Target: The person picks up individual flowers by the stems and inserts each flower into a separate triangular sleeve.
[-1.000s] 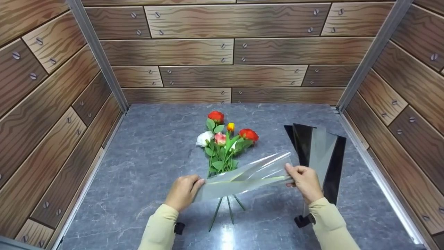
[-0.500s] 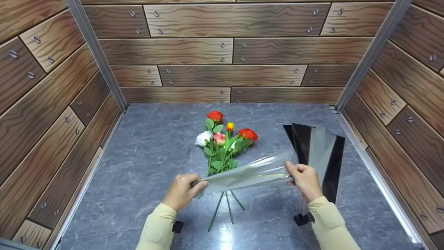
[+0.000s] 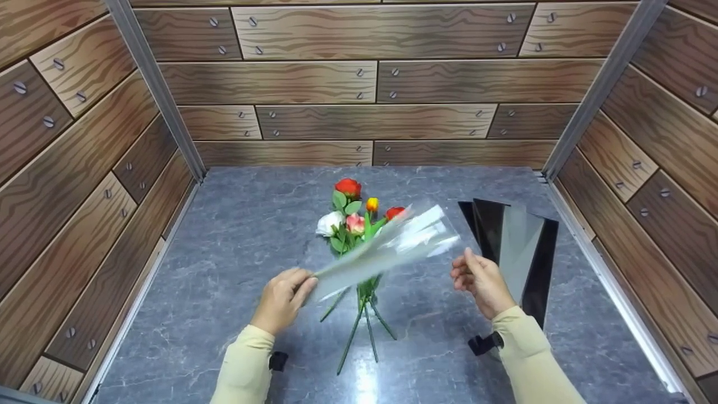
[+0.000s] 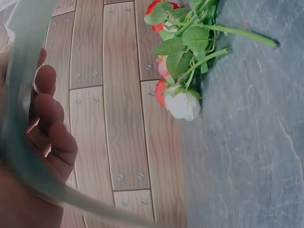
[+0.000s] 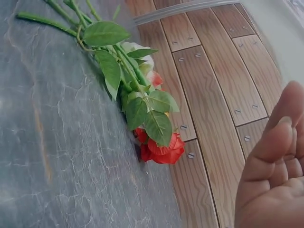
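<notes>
My left hand (image 3: 280, 303) pinches one end of a clear plastic flower sleeve (image 3: 387, 247), thumb on top. From there the sleeve slants up to the right above the bouquet, its far end loose and shiny. It partly covers the flowers in the head view. My right hand (image 3: 483, 285) is off the sleeve, fingers loosely bent with nothing in them. The bouquet lies on the table: a red rose (image 3: 348, 188), a white rose (image 3: 331, 223), an orange-yellow tulip (image 3: 372, 204), a pink bloom (image 3: 355, 224) and green stems (image 3: 367, 314) fanning toward me. Another red flower (image 5: 164, 148) shows in the right wrist view.
Right of the bouquet lies a fanned stack of black and clear sleeves (image 3: 519, 241), partly behind my right hand. The grey marbled table (image 3: 235, 235) is enclosed by wood-patterned walls (image 3: 314, 123) at the back and both sides.
My right hand has let go of the sleeve's right end and drawn slightly back. That end has swung up and away over the flowers. My left hand, still pinching the sleeve, has shifted slightly left.
</notes>
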Demonstrator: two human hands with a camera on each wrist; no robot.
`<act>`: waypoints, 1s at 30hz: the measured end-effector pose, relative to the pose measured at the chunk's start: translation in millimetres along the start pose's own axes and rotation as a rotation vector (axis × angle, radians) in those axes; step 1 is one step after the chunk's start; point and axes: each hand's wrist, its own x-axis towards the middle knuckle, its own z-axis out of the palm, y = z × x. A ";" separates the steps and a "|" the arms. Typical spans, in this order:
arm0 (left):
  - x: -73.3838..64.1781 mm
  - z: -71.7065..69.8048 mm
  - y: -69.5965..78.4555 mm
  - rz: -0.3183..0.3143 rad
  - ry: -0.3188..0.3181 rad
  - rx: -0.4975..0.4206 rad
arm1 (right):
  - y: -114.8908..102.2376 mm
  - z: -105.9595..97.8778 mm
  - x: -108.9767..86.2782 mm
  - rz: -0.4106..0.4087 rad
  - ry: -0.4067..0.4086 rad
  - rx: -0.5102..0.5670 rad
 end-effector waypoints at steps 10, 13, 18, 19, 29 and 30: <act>6.9 -3.9 -6.2 -0.126 0.181 0.078 | 18.4 40.0 20.2 0.047 -0.147 -0.369; 8.1 -2.4 -6.4 -0.180 0.214 0.093 | 26.6 67.9 24.2 0.052 -0.207 -0.421; 10.6 2.7 -7.2 -0.227 0.243 0.112 | 42.3 116.1 35.7 0.027 -0.234 -0.508; 10.8 3.8 -7.4 -0.233 0.243 0.114 | 45.5 124.1 38.4 0.015 -0.222 -0.539; 10.4 10.0 -6.8 -0.295 0.207 0.092 | 67.0 162.2 54.1 -0.008 -0.049 -0.928; 10.1 10.7 -6.6 -0.299 0.203 0.092 | 68.2 163.3 54.6 0.012 -0.042 -0.944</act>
